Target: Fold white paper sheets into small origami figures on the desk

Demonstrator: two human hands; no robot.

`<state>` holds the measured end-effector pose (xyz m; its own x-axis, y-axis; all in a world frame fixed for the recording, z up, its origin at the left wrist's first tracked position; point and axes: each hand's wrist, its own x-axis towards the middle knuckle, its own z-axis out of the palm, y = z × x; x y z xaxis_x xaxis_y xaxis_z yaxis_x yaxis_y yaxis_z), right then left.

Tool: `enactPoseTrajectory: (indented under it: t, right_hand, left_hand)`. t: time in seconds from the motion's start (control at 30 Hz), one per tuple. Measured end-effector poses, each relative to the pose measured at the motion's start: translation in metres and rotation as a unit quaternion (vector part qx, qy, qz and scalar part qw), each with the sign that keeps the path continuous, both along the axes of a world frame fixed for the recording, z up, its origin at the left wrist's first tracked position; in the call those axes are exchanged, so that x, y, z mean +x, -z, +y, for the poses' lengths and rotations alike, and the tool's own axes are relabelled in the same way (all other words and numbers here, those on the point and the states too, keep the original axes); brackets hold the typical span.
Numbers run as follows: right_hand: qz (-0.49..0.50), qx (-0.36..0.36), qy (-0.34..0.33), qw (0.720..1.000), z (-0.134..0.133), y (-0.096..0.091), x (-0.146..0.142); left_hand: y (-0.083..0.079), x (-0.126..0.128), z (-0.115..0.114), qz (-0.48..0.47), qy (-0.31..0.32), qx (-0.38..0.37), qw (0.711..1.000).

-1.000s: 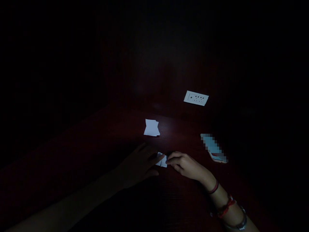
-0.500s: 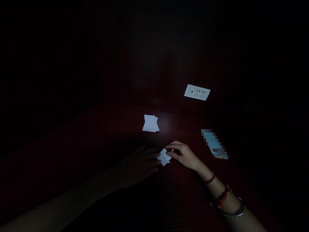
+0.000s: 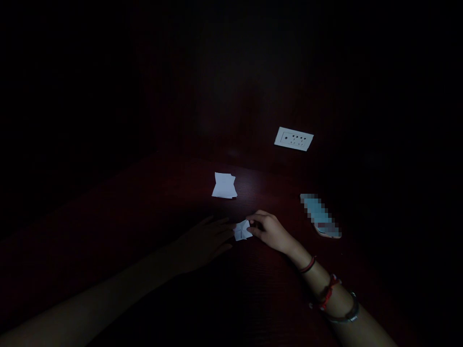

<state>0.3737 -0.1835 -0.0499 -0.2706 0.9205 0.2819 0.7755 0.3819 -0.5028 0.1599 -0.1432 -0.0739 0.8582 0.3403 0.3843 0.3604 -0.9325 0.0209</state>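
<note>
A small folded piece of white paper (image 3: 242,231), with crease lines meeting near its middle, lies on the dark reddish table between my hands. My right hand (image 3: 270,231) grips its right side, with the thumb on the paper and the index finger curled at the top corner. In deep shadow, my left hand (image 3: 204,242) is spread low over the table, its fingertips reaching the paper's left edge. Whether those fingertips press on it I cannot tell. Bracelets circle my right wrist and forearm.
A small stack of white paper sheets (image 3: 224,185) lies beyond my hands. To the right is a phone (image 3: 320,216) with a blurred-out screen. A white wall socket (image 3: 293,139) is set in the dark back panel. Most of the surroundings are too dark to make out.
The folded paper has turned and shifted slightly left and up, now showing a different outline. My left hand has drawn back a little to the left; my right hand has moved left slightly.
</note>
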Motion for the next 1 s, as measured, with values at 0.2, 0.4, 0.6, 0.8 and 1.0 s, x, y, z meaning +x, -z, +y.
enactPoseTrajectory:
  t: [0.2,0.4,0.6,0.8,1.0]
  right_hand:
    - [0.028,-0.039,0.033,0.998,-0.001,0.002,0.002]
    - [0.063,-0.067,0.053,0.994,-0.005,0.001,-0.002]
    - [0.024,-0.056,0.101,0.993,-0.010,-0.001,-0.004]
    - [-0.022,-0.008,0.053,0.998,-0.012,-0.003,-0.006]
    - [-0.028,-0.018,0.039,0.999,-0.011,-0.004,-0.006]
  left_hand:
    - [-0.007,0.002,-0.003,-0.013,-0.023,0.021,0.999]
    - [0.002,0.011,-0.008,-0.024,-0.061,0.023,0.998]
    - [-0.001,0.012,-0.016,-0.011,-0.060,0.023,0.998]
    - [-0.004,0.015,-0.017,-0.014,-0.017,-0.006,1.000]
    - [-0.003,0.017,-0.014,-0.021,-0.006,-0.017,1.000]
